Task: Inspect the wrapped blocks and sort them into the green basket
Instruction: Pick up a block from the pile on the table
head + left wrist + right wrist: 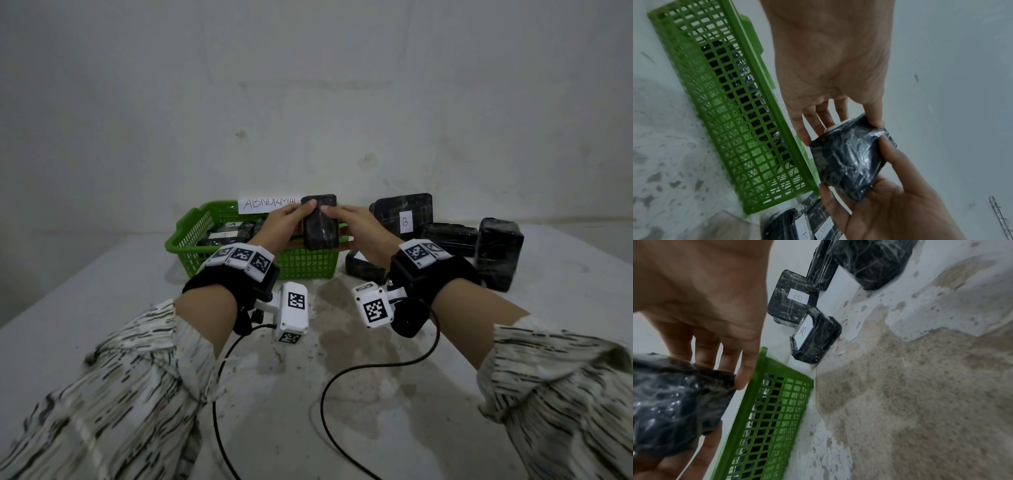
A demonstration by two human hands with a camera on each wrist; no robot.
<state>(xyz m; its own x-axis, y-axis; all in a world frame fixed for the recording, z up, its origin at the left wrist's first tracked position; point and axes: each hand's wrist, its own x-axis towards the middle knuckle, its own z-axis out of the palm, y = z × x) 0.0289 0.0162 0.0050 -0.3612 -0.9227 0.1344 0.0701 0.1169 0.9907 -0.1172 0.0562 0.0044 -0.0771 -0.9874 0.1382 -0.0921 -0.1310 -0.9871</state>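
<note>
I hold one black plastic-wrapped block (pixel 320 222) upright in both hands, just above the right end of the green mesh basket (pixel 186 245). My left hand (pixel 289 219) grips its left side, thumb on the top corner and fingers behind. My right hand (pixel 351 222) grips the right side, thumb on the front face. In the left wrist view the block (pixel 851 157) sits between both hands beside the basket (pixel 725 113). The right wrist view shows my fingers curled on the block (pixel 674 402) next to the basket rim (pixel 760 369).
A paper sign reading ABNORMAL (pixel 269 204) stands at the basket's back rim, and wrapped blocks (pixel 233 233) lie inside. Several more black blocks stand right of the basket, two labelled B (pixel 789 301) (pixel 813 340). A wall rises close behind. Black cables (pixel 342 377) trail on the stained tabletop.
</note>
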